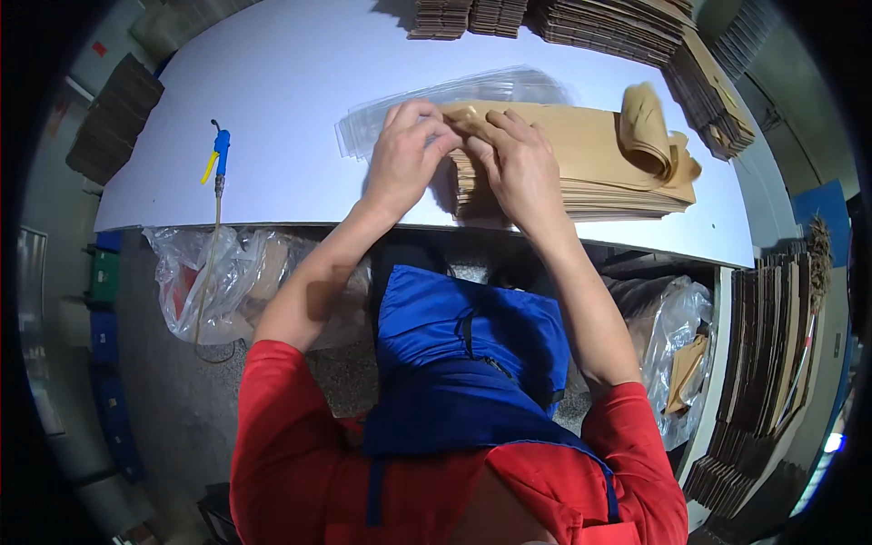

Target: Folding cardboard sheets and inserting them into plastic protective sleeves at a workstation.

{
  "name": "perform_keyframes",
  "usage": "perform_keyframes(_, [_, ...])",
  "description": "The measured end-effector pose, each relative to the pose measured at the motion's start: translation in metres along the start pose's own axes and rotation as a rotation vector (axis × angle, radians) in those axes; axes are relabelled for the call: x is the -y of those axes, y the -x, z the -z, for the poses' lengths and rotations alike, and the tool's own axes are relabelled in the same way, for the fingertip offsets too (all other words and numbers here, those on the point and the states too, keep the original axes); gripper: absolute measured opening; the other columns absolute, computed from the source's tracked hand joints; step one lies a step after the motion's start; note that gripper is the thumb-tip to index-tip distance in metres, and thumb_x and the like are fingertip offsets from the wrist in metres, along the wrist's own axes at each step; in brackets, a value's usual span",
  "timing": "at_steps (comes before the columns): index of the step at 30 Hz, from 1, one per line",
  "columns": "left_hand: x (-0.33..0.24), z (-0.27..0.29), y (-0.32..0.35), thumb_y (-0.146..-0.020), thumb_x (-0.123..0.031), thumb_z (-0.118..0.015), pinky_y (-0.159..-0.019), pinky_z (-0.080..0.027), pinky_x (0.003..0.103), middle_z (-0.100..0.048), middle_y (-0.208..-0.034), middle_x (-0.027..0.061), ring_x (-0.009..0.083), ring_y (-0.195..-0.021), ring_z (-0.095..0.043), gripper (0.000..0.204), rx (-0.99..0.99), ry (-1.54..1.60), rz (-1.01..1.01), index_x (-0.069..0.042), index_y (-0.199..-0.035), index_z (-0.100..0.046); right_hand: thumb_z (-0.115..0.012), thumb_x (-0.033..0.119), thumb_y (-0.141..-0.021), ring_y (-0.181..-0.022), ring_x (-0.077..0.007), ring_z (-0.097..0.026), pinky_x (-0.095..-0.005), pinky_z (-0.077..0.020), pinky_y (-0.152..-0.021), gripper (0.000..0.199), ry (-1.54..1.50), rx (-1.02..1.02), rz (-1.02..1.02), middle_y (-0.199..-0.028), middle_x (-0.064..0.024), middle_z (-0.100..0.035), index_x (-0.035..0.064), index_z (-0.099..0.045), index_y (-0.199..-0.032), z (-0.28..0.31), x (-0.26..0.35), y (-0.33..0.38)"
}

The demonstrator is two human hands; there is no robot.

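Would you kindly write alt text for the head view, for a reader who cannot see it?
Left hand and right hand pinch the top sheet of a brown paper stack on a white table. Clear plastic bags lie behind, a blue air gun to the left.

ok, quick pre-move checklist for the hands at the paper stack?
1. Both hands on the work: left hand and right hand meet at the near left corner of the brown paper stack. ok.
2. Top sheet pinched: fingertips hide the corner. cannot tell.
3. Single sheet separated: not visible. cannot tell.
4. Stack square: right end has curled sheets riding up. not ok.
5. Clear plastic bags within reach: lying flat just behind the hands. ok.
6. Blue tool out of the way: lying to the left on the white table, apart from both hands. ok.
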State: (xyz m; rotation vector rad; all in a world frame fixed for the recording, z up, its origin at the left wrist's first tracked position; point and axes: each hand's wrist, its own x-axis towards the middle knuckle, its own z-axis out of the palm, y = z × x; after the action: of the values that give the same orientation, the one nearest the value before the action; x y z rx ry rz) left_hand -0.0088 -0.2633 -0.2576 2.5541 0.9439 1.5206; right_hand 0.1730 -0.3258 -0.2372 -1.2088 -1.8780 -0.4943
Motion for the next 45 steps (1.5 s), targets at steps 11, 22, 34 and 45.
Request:
perform_keyframes(11, [-0.036,0.017,-0.038,-0.101,-0.019,-0.06,-0.084,-0.059,0.028,-0.066,-0.121,0.0185,0.0252,-0.104,-0.068,0.038,0.113,1.196,0.582,0.002,-0.133,-0.055,-0.058,0.048,-0.101,-0.101,-0.0217,-0.065,-0.0326,-0.0536,-0.082,0.055,-0.948,-0.232,-0.698,-0.107,-0.0174,-0.069,-0.0046,-0.065,-0.116,0.059,-0.033,-0.008])
perform_keyframes(22, [0.098,0.04,-0.028,-0.105,-0.02,-0.053,-0.1,-0.056,0.033,-0.057,-0.135,0.0249,0.03,-0.116,-0.064,0.05,-0.293,1.097,0.802,0.009,-0.144,-0.039,-0.05,0.025,-0.105,-0.112,-0.028,-0.065,-0.0358,-0.0584,-0.092,0.044,-0.874,-1.129,-0.627,-0.129,-0.0197,-0.06,-0.0036,-0.048,-0.138,0.336,-0.358,0.049])
perform_keyframes(34, [0.01,0.018,0.016,-0.096,-0.027,-0.066,-0.108,-0.045,0.039,-0.054,-0.145,0.0137,0.0326,-0.134,-0.049,0.052,0.015,0.085,0.217,-0.008,-0.143,-0.054,-0.06,0.01,-0.094,-0.073,-0.0141,-0.059,-0.0282,-0.0467,-0.069,0.025,0.072,-0.56,0.025,-0.091,-0.0034,-0.073,0.0049,-0.072,-0.115,0.154,-0.104,-0.045])
perform_keyframes(45, [0.001,0.005,-0.009,-0.092,-0.025,-0.07,-0.102,-0.046,0.038,-0.063,-0.12,0.0085,0.0296,-0.128,-0.051,0.024,-0.069,-0.026,-0.038,-0.006,-0.105,-0.073,-0.062,0.019,-0.093,-0.095,-0.0301,-0.064,-0.0395,-0.0479,-0.086,0.022,0.012,-0.126,0.036,-0.098,-0.0139,-0.071,0.0003,-0.073,-0.097,-0.016,0.007,-0.004])
